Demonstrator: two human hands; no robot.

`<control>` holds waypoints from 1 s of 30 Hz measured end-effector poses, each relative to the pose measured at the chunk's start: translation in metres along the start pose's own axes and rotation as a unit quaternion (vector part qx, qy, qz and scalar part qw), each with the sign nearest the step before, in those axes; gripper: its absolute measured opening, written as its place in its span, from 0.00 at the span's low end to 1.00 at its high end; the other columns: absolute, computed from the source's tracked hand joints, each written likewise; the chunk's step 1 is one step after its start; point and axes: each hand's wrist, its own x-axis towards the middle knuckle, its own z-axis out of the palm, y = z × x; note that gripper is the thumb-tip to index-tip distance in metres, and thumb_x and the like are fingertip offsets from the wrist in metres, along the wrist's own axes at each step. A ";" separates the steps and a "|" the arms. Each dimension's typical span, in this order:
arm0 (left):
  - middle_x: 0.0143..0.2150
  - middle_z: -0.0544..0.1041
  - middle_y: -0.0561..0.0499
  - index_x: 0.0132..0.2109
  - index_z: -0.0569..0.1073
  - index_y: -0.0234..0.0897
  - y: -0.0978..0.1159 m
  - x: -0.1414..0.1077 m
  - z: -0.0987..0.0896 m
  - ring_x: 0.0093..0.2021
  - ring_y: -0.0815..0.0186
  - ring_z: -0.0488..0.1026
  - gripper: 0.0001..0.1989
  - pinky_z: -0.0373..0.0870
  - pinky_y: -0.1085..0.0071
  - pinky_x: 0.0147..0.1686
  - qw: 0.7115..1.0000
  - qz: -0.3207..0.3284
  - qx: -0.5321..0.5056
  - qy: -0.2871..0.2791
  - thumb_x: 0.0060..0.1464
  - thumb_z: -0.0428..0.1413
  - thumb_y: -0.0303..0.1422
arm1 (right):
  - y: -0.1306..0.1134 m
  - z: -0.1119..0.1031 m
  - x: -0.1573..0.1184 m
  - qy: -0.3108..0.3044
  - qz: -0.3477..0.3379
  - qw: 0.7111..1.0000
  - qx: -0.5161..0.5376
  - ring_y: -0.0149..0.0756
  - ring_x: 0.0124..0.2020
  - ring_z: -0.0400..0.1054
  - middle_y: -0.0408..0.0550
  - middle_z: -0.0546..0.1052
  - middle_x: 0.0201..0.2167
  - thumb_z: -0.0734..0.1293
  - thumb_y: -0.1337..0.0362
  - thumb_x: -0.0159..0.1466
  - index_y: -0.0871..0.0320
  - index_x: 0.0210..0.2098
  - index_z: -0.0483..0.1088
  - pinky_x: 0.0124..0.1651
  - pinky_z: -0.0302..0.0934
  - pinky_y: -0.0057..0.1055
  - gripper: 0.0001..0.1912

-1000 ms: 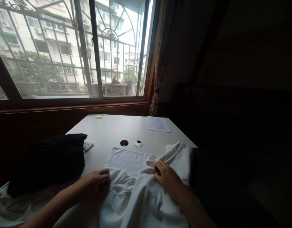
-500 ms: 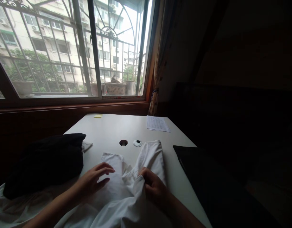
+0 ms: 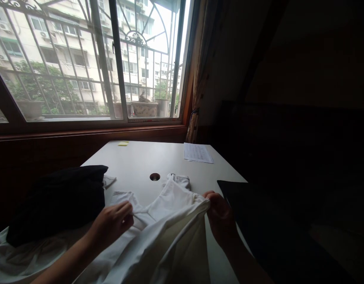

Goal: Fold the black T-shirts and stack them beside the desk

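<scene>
Two bare hands on one white garment, which is bunched and half raised over the near part of a white table. Left hand [image 3: 115,221]: fingertips drawn together, a fold of the white garment [image 3: 173,209] pinched at their ends. Right hand [image 3: 220,217]: fingers closed on the edge of the same cloth, farther right and slightly higher; fabric stretched between the two grips, hanging in long creases toward the wearer. One flat end of the garment lies on the table [image 3: 137,157] just beyond the left hand; another bunched part reaches the pale cable grommet [image 3: 170,174], mostly covering it. Open cable hole [image 3: 154,177] just left of that. To the left, a black cloth [image 3: 57,201] in a heap, pale fabric [image 3: 36,252] showing under its near side. Far edge of table: yellow sticky notes [image 3: 123,143] left, printed sheets [image 3: 198,153] right. Dark flat item [image 3: 233,191] along the right edge, too dim to identify. Behind: sliding window [image 3: 118,79], metal grille [image 3: 154,71] outside, tied patterned curtain [image 3: 193,124] at its right.
</scene>
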 end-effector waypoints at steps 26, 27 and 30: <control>0.34 0.79 0.50 0.50 0.73 0.39 -0.033 -0.005 -0.037 0.24 0.68 0.73 0.19 0.67 0.75 0.24 0.879 -0.164 -0.329 -0.304 0.66 0.50 0.48 | -0.006 -0.012 0.001 -0.315 0.102 0.898 -0.289 0.32 0.28 0.69 0.47 0.80 0.38 0.69 0.59 0.64 0.54 0.39 0.77 0.32 0.65 0.30 0.08; 0.38 0.79 0.49 0.53 0.73 0.41 -0.029 -0.005 -0.031 0.26 0.68 0.73 0.17 0.69 0.74 0.27 0.917 -0.132 -0.280 -0.251 0.66 0.50 0.45 | -0.006 -0.008 0.000 -0.305 0.064 0.901 -0.303 0.34 0.32 0.71 0.49 0.79 0.45 0.70 0.60 0.63 0.54 0.42 0.77 0.36 0.67 0.32 0.09; 0.54 0.75 0.45 0.60 0.71 0.47 -0.011 0.000 -0.018 0.40 0.64 0.76 0.18 0.74 0.68 0.41 0.973 -0.036 -0.177 -0.144 0.65 0.55 0.41 | -0.003 0.004 -0.005 -0.327 -0.025 0.887 -0.326 0.44 0.54 0.69 0.52 0.72 0.59 0.73 0.61 0.60 0.51 0.52 0.75 0.54 0.66 0.41 0.19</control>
